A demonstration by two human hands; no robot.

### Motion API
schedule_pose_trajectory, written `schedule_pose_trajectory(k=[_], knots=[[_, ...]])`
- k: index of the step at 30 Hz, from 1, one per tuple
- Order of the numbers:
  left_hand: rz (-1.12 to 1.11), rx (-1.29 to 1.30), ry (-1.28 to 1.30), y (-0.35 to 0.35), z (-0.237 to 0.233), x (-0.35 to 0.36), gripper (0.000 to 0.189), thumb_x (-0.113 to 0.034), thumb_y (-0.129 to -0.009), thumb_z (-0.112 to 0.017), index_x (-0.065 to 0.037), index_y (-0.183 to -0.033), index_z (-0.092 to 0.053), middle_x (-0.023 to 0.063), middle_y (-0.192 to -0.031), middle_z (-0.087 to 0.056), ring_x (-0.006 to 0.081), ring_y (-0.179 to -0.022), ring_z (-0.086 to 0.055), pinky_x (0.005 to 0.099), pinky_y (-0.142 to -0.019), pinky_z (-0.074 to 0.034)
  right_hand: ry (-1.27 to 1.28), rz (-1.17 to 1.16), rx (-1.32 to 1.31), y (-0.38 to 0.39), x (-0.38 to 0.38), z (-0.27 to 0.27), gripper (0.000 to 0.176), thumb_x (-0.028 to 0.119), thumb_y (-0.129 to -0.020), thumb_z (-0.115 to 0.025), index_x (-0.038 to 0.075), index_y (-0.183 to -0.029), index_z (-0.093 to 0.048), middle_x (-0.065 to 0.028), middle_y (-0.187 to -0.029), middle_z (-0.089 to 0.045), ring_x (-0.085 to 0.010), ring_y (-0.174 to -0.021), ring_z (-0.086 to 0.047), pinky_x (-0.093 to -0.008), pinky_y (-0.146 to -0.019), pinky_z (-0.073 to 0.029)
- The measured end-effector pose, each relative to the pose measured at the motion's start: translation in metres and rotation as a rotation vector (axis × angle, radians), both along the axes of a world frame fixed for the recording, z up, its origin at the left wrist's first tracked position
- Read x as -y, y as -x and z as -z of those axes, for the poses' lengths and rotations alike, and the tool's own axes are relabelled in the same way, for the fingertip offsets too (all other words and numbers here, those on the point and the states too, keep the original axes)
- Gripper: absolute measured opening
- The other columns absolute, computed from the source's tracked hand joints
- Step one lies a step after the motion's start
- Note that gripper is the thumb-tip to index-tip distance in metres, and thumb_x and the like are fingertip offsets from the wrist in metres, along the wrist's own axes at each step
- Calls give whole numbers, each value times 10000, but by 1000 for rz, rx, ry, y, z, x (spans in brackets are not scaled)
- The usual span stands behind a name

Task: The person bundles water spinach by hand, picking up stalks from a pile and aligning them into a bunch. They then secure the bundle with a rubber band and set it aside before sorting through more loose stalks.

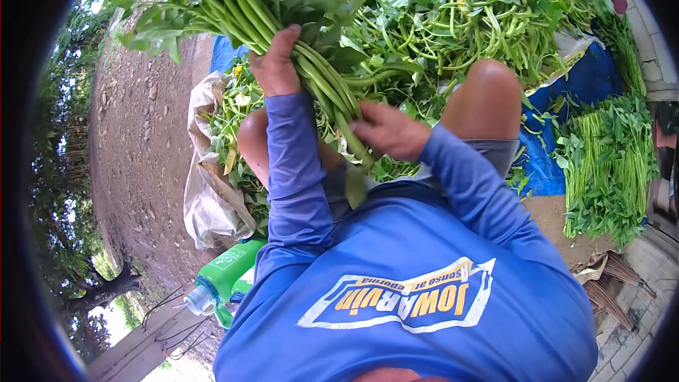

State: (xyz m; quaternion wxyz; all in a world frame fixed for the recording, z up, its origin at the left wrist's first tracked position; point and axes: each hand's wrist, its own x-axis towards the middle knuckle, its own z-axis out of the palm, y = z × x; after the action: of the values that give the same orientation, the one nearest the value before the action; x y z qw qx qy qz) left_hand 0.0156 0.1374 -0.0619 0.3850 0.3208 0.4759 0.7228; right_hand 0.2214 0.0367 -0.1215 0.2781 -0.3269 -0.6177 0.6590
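Note:
A bunch of leafy green stems (327, 79), which looks like water spinach, slants across the space above my lap. My left hand (278, 62) is closed around its middle, thumb up along the stems. Lower down, my right hand (391, 132) is closed at the cut ends, its fingertips partly hidden against the stems. The leaves spread out past my left hand toward the top left. Beyond my knees lies a large heap of loose greens (467, 14).
A blue tarp (544, 163) lies under the heap. Bundled greens (610, 166) are stacked at the right. To the left are a whitish sack (205, 201), a green bottle (230, 269) and bare dirt ground (141, 127). Brown broom-like bundles (615, 290) lie at lower right.

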Motion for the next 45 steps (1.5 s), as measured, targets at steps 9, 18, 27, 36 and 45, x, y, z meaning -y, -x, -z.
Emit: schedule_pose_trajectory(k=[9, 18, 27, 36, 45], knots=[[103, 234, -24, 19, -65, -39, 235, -161, -857, -718, 42, -966, -670, 178, -852, -709, 280, -703, -722, 401, -659, -634, 63, 385, -35, -16, 49, 60, 333, 300, -1001, -679, 78, -1237, -603, -36, -750, -567, -109, -669, -528, -315, -578, -436], [-29, -857, 115, 101, -130, -103, 668, -78, -726, -867, 38, -1319, -583, 94, -1142, -721, 210, -993, -696, 327, -933, -558, -241, -11, 490, -81, 20, -40, 595, 419, -943, -676, 26, -1383, -600, -234, -1270, -688, -430, -1136, -665, -465, -1003, -516], [738, -1748, 63, -45, -262, -93, 685, -101, -698, -820, -34, -1327, -557, 169, -1067, -723, 314, -1002, -706, 422, -929, -545, -707, 198, 522, -130, 15, -111, 450, 368, -947, -725, 17, -1227, -703, -203, -1142, -727, -335, -951, -727, -437, -906, -553], [1159, -2171, -240, -192, -289, -43, 762, -10, -663, -742, -81, -1395, -545, 175, -1099, -721, 328, -1020, -715, 436, -930, -548, -1195, 935, 1114, -281, -31, -172, 690, 282, -827, -773, 163, -1466, -540, -164, -1376, -622, -367, -1284, -581, -445, -1070, -477], [1447, -1906, 101, -219, -309, -23, 863, 15, -631, -713, -53, -1470, -522, 110, -1092, -744, 182, -925, -702, 335, -869, -564, -750, 899, 886, -446, -111, 89, 533, 277, -952, -690, 59, -1426, -581, -168, -1387, -606, -363, -1291, -567, -422, -1115, -436]])
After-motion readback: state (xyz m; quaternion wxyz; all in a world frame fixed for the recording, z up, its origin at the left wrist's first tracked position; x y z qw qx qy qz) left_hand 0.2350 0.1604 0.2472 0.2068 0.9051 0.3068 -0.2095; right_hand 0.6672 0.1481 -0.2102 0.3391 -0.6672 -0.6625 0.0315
